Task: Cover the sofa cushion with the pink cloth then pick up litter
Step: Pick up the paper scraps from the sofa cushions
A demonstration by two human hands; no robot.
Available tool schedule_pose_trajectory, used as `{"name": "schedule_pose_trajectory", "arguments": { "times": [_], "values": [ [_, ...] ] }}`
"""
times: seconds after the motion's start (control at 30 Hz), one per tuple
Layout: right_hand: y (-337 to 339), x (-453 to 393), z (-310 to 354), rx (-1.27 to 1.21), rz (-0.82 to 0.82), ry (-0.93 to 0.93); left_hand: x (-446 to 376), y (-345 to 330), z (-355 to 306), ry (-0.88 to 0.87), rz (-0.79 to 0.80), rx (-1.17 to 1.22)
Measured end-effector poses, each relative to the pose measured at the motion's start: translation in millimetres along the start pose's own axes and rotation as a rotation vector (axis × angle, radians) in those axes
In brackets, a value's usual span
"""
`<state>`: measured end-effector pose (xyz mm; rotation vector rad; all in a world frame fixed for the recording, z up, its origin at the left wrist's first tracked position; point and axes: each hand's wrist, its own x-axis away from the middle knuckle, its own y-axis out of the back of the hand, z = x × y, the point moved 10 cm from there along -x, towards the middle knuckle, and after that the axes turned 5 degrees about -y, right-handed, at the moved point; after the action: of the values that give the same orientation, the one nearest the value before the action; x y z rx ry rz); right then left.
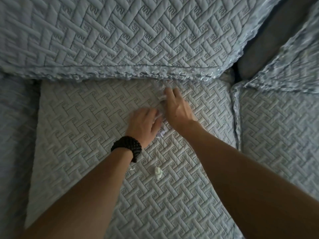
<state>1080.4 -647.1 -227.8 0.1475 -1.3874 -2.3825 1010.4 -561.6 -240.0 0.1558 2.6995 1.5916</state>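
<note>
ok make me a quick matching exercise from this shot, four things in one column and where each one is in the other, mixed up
Things:
1. left hand
2. right hand
3. crumpled white scrap
4. black beaded bracelet

Places:
A. lying alone on the quilted seat cover, nearer the camera than both hands
B. around the left wrist
C. reaching farthest, fingers at the frayed fringe where the seat meets the back cushion
D. palm down on the seat cover with pale scraps of litter showing at its edge

Pairs: 1-D, 2-C, 3-A, 4-B
</note>
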Motion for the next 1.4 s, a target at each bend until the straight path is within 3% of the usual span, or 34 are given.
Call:
{"name": "schedule_pose_trajectory", "arguments": {
  "times": [0.17, 0.3, 0.4, 0.53, 0.67, 0.8, 0.87, 1.1, 1.4],
  "values": [
    [5.5, 49.1, -27.9, 0.082, -0.046, -0.036, 23.5, -22.2, -25.1, -0.197, 0.032, -0.278],
    [17.7, 88.7, -26.3, 0.126, -0.195, -0.025, 33.5, -11.6, -28.8, -0.196, -0.002, -0.105],
    [8.8, 118.5, -40.8, 0.082, -0.119, -0.192, 49.6, 0.0, -42.2, -0.159, -0.069, 0.030],
    [6.6, 158.4, -49.3, 0.034, -0.047, -0.346, 121.9, -44.3, -74.2, -0.322, 0.103, -0.241],
    [-11.1, 197.4, -48.1, 0.024, 0.113, -0.434, 159.1, -63.0, -66.6, -0.277, 0.212, -0.303],
    [1.8, 236.6, -29.9, -0.017, 0.015, -0.435, 141.2, -32.3, -64.9, -0.106, 0.196, -0.136],
    [11.9, 251.2, -16.5, -0.031, 0.000, -0.425, 139.5, -8.1, -83.4, -0.142, 0.154, -0.064],
    [117.7, 313.8, -8.1, -0.018, -0.041, -0.575, 147.8, 64.1, -176.4, -0.169, 0.116, 0.015],
    [276.8, 390.2, -93.9, 0.019, -0.211, -0.799, 108.3, 89.7, -356.0, -0.263, -0.006, 0.017]
  ]
}}
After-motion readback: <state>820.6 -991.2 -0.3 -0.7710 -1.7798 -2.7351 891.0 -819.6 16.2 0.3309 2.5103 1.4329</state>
